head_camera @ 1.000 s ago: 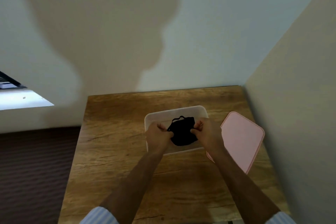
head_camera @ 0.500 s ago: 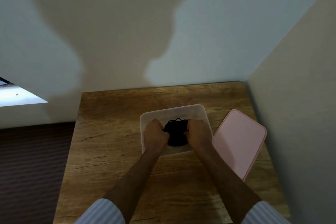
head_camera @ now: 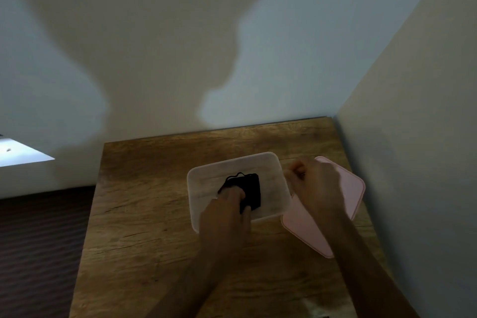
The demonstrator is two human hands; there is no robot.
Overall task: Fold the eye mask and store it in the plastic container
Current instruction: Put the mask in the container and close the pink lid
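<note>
Left hand (head_camera: 225,217) reaches into the container (head_camera: 280,170) from the near side, fingers curled down onto the near-left part of the mask (head_camera: 251,188); whether they pinch the fabric or only press on it cannot be told, since the fingertips are hidden behind the knuckles. Right hand (head_camera: 316,186) sits outside the container, just beyond its right wall and above the lid (head_camera: 353,188), blurred, with the fingers bent loosely inward and nothing seen between them. Whether it touches the lid cannot be told.

In the head view the black mask lies folded into a compact shape on the container floor, roughly at its middle, with a thin strap looping out at its far edge. The clear container stands on the wooden table (head_camera: 144,214), toward the far right part of the top. The pink lid lies flat on the table right of the container, its near-left corner tucked close to the container's near-right corner. A pale wall (head_camera: 413,137) runs along the table's right edge and another behind its far edge, where a large shadow (head_camera: 154,46) falls
</note>
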